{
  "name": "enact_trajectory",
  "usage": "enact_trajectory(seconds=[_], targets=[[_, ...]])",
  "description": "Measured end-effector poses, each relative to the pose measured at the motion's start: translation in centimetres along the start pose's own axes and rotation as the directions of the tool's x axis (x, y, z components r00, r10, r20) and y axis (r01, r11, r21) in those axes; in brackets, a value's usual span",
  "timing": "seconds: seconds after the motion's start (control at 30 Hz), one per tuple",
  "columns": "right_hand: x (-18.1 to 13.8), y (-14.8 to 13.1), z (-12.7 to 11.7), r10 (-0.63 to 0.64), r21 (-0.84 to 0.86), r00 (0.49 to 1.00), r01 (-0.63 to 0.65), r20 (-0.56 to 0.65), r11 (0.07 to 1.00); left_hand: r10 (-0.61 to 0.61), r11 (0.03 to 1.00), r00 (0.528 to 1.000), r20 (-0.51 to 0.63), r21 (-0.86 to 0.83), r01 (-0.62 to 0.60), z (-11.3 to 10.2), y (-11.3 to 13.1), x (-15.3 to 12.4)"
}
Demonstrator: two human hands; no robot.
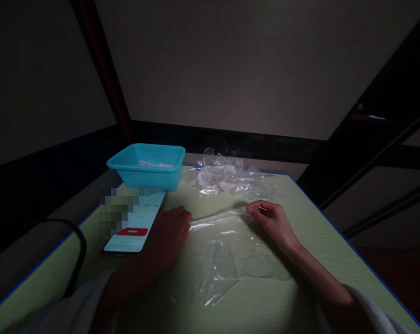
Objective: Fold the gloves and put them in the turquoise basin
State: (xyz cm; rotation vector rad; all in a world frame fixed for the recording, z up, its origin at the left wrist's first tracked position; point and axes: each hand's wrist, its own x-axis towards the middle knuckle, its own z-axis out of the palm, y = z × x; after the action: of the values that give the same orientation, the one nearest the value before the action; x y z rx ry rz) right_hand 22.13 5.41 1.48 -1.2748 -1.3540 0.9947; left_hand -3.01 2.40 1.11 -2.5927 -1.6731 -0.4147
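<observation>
Right hand [272, 220]: thumb and index finger pinch far edge of clear plastic [225, 260], right end. Left hand [173, 229]: fingertips at left end of same edge; from my view, cannot tell whether they grip. Clear plastic lies on table [324, 250], extending from hands toward camera. I note phone [140, 222] just left of left hand, blue tub [150, 178] beyond phone, crumpled plastic pile [227, 176] near table's far edge.
</observation>
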Motion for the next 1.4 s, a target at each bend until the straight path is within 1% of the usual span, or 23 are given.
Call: enact_trajectory(seconds=[0.1,0.17,0.27,0.37,0.43,0.5,0.53,0.57,0.6,0.7,0.77,0.83,0.9,1.0,1.07,1.13,1.17,1.2,1.23,1.3,1.33,1.37,1.4], targets=[[0.0,-0.2,0.0,0.031,0.053,1.000,-0.031,-0.003,0.998,-0.019,1.000,1.000,0.017,0.008,0.018,-0.8,0.2,0.2],[0.0,-0.3,0.1,0.050,0.091,0.999,-0.050,0.003,0.995,-0.062,0.997,0.998,-0.004,-0.042,0.061,-1.2,0.4,0.4],[-0.2,-0.5,0.1,0.075,0.159,0.997,-0.079,0.026,0.984,-0.204,0.941,0.979,-0.007,-0.278,0.194,-1.5,0.6,0.5],[-0.5,-0.9,0.1,0.105,0.223,0.992,-0.117,0.064,0.968,-0.293,0.832,0.952,0.088,-0.467,0.299,-1.6,0.7,0.7],[-0.8,-1.3,0.1,0.120,0.263,0.986,-0.147,0.115,0.953,-0.321,0.707,0.933,0.161,-0.615,0.350,-1.6,0.7,0.8],[-1.1,-1.7,0.0,0.084,0.310,0.979,-0.140,0.188,0.940,-0.317,0.546,0.934,0.166,-0.773,0.323,-1.5,0.7,0.9],[-1.2,-1.9,-0.1,0.033,0.330,0.975,-0.106,0.221,0.938,-0.302,0.505,0.946,0.120,-0.821,0.266,-1.5,0.8,0.8],[-1.3,-2.1,-0.3,-0.035,0.345,0.969,-0.053,0.245,0.937,-0.277,0.519,0.960,0.046,-0.834,0.189,-1.5,0.8,0.7],[-1.4,-2.3,-0.5,-0.110,0.346,0.960,0.014,0.259,0.938,-0.243,0.566,0.969,-0.038,-0.817,0.110,-1.6,0.8,0.6],[-1.6,-3.2,-1.6,-0.286,0.263,0.920,0.215,0.268,0.940,-0.122,0.740,0.960,-0.252,-0.668,-0.081,-1.9,0.8,0.0],[-1.8,-4.0,-2.4,-0.321,0.135,0.900,0.294,0.294,0.946,-0.036,0.805,0.949,-0.313,-0.572,-0.158,-2.1,0.8,-0.4],[-2.0,-4.6,-3.0,-0.283,-0.041,0.875,0.324,0.394,0.945,0.040,0.838,0.951,-0.306,-0.509,-0.199,-2.0,0.9,-0.6],[-2.3,-4.8,-3.4,-0.206,-0.162,0.820,0.338,0.534,0.927,0.088,0.856,0.964,-0.249,-0.476,-0.201,-1.6,0.9,-0.7],[-2.7,-4.9,-3.6,-0.066,-0.245,0.710,0.327,0.701,0.913,0.117,0.861,0.982,-0.150,-0.478,-0.176,-1.1,1.1,-0.6],[-3.0,-5.2,-3.9,0.073,-0.286,0.630,0.243,0.773,0.927,0.118,0.851,0.987,-0.112,-0.501,-0.158,-0.9,1.3,-0.6],[-3.3,-5.8,-4.5,0.203,-0.297,0.516,0.106,0.832,0.949,0.102,0.843,0.991,-0.082,-0.522,-0.129,-1.0,1.3,-0.6],[-3.5,-6.2,-4.8,0.229,-0.285,0.473,0.049,0.851,0.957,0.087,0.842,0.994,-0.059,-0.530,-0.105,-1.1,1.4,-0.7],[-3.6,-6.5,-5.1,0.235,-0.267,0.450,0.008,0.862,0.964,0.074,0.840,0.997,-0.024,-0.537,-0.075,-1.3,1.3,-0.8],[-3.6,-6.9,-5.4,0.225,-0.243,0.443,-0.016,0.868,0.970,0.064,0.838,0.998,0.018,-0.545,-0.044,-1.4,1.3,-0.9],[-3.7,-7.1,-5.8,0.187,-0.195,0.468,-0.034,0.864,0.980,0.064,0.828,0.993,0.097,-0.561,0.002,-1.6,1.2,-1.1],[-3.6,-7.0,-5.8,0.166,-0.171,0.504,-0.037,0.848,0.985,0.075,0.822,0.987,0.139,-0.569,0.018,-1.8,1.2,-1.2],[-3.4,-6.8,-5.8,0.142,-0.146,0.561,-0.039,0.815,0.989,0.088,0.817,0.980,0.180,-0.575,0.032,-2.1,1.2,-1.3],[-3.2,-6.5,-5.6,0.117,-0.122,0.638,-0.036,0.761,0.992,0.117,0.809,0.966,0.230,-0.586,0.042,-2.6,1.1,-1.4]])
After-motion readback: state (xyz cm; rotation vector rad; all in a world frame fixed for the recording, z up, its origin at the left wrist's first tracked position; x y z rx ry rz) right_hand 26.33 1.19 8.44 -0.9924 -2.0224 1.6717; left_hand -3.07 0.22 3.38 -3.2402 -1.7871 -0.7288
